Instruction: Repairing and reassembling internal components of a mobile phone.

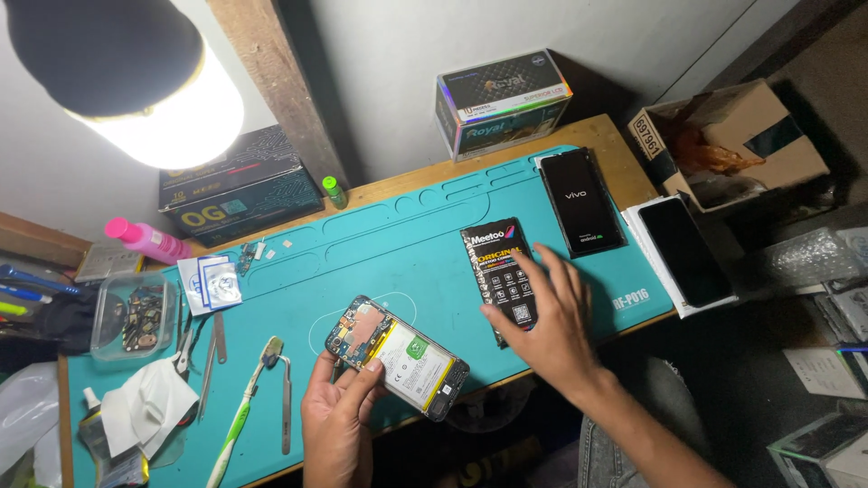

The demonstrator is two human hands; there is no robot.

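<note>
Opened phone (398,357) with back cover off, showing a white battery edged in yellow and bare circuit parts at its upper end, held tilted in the left hand (336,414) above the near edge of a teal mat (398,244). Black battery packet (500,276) with orange and white print, lying flat on the mat, lower end under the right hand (548,330) fingers.

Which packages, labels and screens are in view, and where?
Flat black battery pack with orange and white print: mat centre, under the right hand.
Black phone, lit screen: mat's far right.
Dark phone screen on white tray: right of the mat.
Black box with iridescent sides: back edge by the wall.
Black box with yellow print: back left.
Open phone's battery, white and green label: in the left hand.
</note>
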